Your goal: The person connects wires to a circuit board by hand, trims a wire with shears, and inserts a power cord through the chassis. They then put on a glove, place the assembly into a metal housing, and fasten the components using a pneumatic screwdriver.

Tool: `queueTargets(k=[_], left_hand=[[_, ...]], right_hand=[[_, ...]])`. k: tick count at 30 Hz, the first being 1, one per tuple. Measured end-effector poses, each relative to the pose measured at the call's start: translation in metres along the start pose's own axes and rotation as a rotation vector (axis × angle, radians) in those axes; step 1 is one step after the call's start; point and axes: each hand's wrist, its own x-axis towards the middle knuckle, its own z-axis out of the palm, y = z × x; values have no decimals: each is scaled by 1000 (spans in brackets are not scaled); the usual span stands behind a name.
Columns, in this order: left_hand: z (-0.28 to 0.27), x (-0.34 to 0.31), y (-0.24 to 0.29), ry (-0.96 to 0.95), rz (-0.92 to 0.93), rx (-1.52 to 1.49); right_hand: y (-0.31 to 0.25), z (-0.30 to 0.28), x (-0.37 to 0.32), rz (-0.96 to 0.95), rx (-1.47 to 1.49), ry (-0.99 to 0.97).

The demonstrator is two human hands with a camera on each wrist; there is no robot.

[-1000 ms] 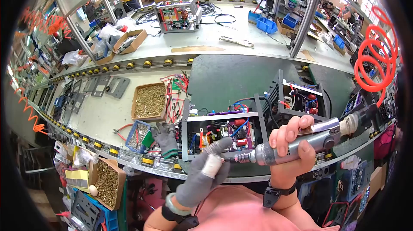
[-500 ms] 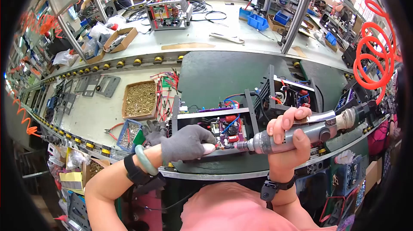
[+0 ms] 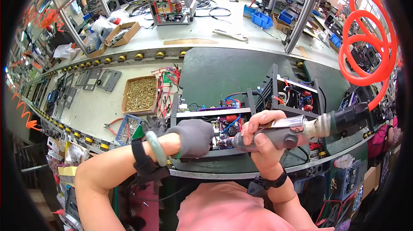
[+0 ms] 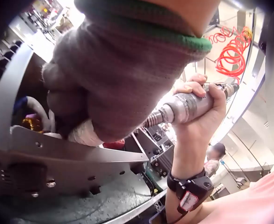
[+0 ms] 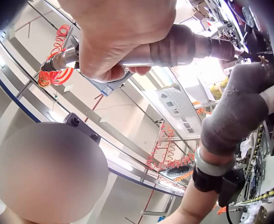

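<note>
The right hand [image 3: 267,155] grips a pistol-less, straight air screwdriver [image 3: 297,134], its nose pointing left over an open metal chassis [image 3: 211,113]. Inside that chassis are a purple circuit board, red parts and blue wires. The left hand [image 3: 195,138] wears a grey glove and reaches in over the chassis's near side, beside the tool's tip. In the left wrist view its fingers are bent down behind the chassis wall [image 4: 71,161], and the thumb has white tape [image 4: 84,134]. I cannot tell what its hidden fingertips hold.
Another open chassis [image 3: 275,97] stands to the right. At left are a carton of brass-coloured fasteners [image 3: 141,95], a blue bin of small screws [image 3: 129,130], red-handled pliers [image 3: 112,125] and a second glove [image 3: 155,124]. A coiled red air hose [image 3: 368,80] runs from the tool.
The left hand has swung from the tool's tip in front of the chassis to over its near side. The right hand has brought the screwdriver left, its nose now above the chassis.
</note>
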Motion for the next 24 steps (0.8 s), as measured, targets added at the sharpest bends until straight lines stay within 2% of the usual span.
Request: queueTargets(k=[1,5,9,10,12,13,14,15,17,18,19,21,22,24], left_hand=[[10,4,-11,62,33,-40],[5,-5,-2,41,-52,-136],[7,-3,-5,113,-11,-103],[2,-3,-3,43,-44,-109],[5,2,-7,-29,-72,-119],[17,12,-17,39,0,-79],[29,19,-26,105,71,-40],[39,19,-35,268,200,-127],[60,36,-51,383,314,-154],[63,41,-52,446,389,-149],[66,44,-56,361,354,-152],[63,38,-53,352,304,-114],[60,35,-50,327,295,-116],[48,23,-44,329,282,-182]], right_hand=[[2,0,-1,19,15,0],[15,-5,-5,69,49,-15],[22,4,-9,149,-31,26],[22,5,-9,151,-32,30],[21,6,-5,136,-94,-108],[21,2,-1,171,-318,-225],[29,17,-3,164,-163,-112],[31,17,-1,167,-162,-110],[39,16,8,83,-525,-387],[37,19,12,84,-525,-386],[34,24,17,130,-442,-341],[29,31,18,192,-188,-252],[26,32,14,319,-157,-177],[30,37,8,219,-149,-168]])
